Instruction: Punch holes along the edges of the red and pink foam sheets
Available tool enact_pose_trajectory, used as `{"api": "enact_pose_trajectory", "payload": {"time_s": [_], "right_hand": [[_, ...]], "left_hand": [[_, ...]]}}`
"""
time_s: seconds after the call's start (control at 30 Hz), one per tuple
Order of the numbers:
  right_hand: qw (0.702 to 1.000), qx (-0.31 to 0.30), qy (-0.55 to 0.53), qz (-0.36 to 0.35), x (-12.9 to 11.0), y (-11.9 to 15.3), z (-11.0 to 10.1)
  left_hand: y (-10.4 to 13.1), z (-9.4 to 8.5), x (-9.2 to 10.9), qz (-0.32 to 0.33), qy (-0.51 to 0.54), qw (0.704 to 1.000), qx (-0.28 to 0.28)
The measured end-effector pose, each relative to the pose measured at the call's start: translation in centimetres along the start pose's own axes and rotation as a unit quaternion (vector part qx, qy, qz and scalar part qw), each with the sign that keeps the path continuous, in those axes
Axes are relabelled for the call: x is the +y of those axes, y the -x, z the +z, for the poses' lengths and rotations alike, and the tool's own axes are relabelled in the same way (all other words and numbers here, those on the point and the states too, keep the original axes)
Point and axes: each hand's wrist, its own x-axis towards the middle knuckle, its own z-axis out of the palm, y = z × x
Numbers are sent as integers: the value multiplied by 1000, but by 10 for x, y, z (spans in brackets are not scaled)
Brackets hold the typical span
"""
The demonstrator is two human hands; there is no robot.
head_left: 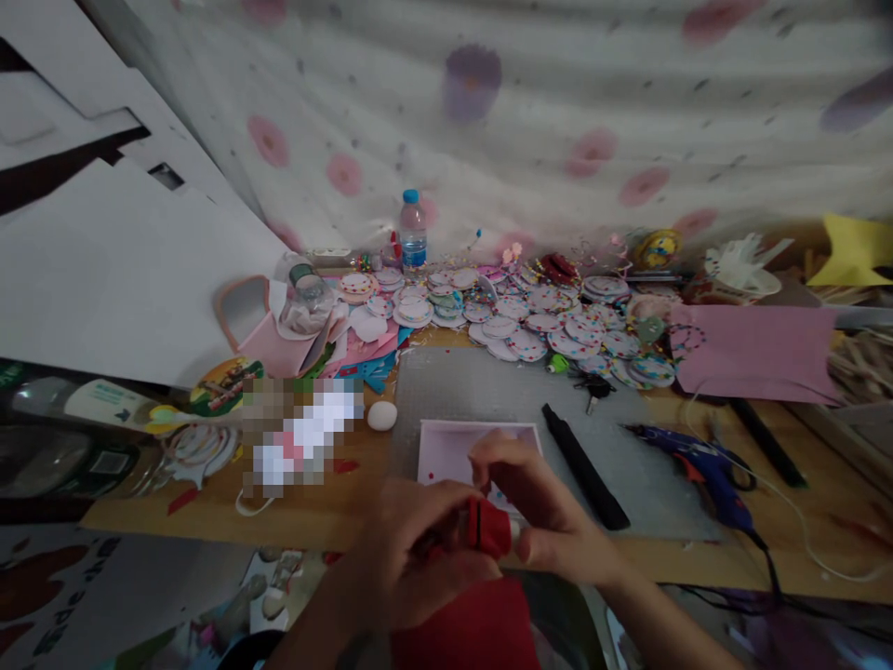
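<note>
My left hand (425,549) is closed around a small red piece (494,530) with a black stripe and a whitish end on its right. Its exact kind is not clear. Curled over the piece from the right, my right hand (551,512) has a bent finger at its top and the thumb at the whitish end. A larger red surface (467,628) shows below my hands; whether it is cloth or paper I cannot tell. Just behind them lies a shallow white box (446,451) with small coloured dots inside, partly covered by my right hand.
A grey cutting mat (460,381) bears a black stick-like tool (584,465) and keys (593,386). To the right is a blue glue gun (704,465) with its cord. Many dotted round discs (544,321) pile up behind, near a water bottle (413,233). A white egg-shaped object (382,416) sits left.
</note>
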Motion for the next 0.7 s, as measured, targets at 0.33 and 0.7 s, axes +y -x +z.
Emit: {"api": "enact_pose_trajectory", "payload": {"time_s": [0.33, 0.7], "right_hand": [[994, -57, 96, 14, -19, -6, 0], [967, -7, 250, -56, -21, 2, 10]], "left_hand": [[0, 10, -33, -141, 387, 907, -88], [-3, 5, -30, -187, 429, 873, -132]]}}
